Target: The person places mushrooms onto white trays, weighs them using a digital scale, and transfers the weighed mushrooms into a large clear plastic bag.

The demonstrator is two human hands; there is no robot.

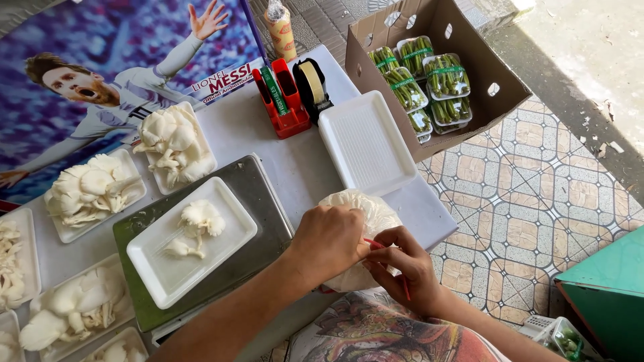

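My left hand (327,243) rests closed on top of a clear plastic bag of white mushrooms (376,209) at the table's near right corner. My right hand (406,268) pinches a thin red band (404,285) against the bag's neck. Left of the bag, a white foam tray (151,258) holding a small clump of oyster mushrooms (198,224) sits on a flat metal scale (258,191).
Several foam trays of oyster mushrooms (90,191) line the left. An empty white tray (367,142), a red tape dispenser (282,100) and a black one (312,84) stand behind. A cardboard box (500,84) holds packs of green beans (446,77). Tiled floor lies right.
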